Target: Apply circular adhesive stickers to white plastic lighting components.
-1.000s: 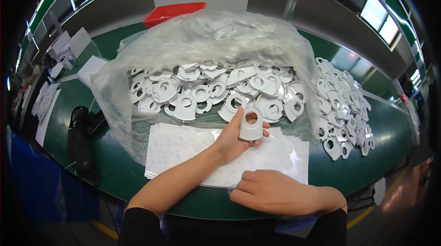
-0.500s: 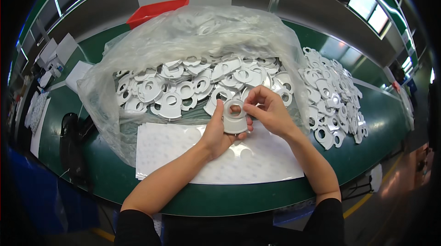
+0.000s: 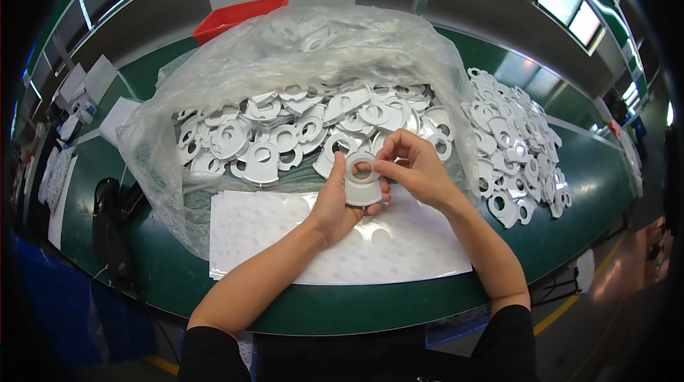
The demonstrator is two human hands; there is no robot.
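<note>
Leftmost on the green surface (image 3: pixel 342 303), well apart from your hands, lies a black object (image 3: pixel 110 232) whose kind you cannot make out. Next comes the open clear bag (image 3: pixel 249 61), with its loose parts (image 3: pixel 263 154) lying just beyond your hands.

Your left hand (image 3: pixel 336 204) is closed around the white part (image 3: pixel 362 188), cradling it from the left and underneath: the thumb lies up along the left edge, and fingertips show past the right edge. You have it raised in front of you, over the glossy white sheets (image 3: pixel 399 250), with its long axis running almost straight away from your body. The round end with the hole points away from you, and the broad curved end faces you.

Your right hand (image 3: pixel 424 172) comes in from the right at the ring end, so it is nearer the hole than the broad end. Its thumb and forefinger are bent close together at the right rim of the ring, the other fingers curled; whether they pinch anything between them, you cannot tell from this view.

Farthest right, outside the bag, sits a heap (image 3: pixel 509 143) of similar parts.
</note>
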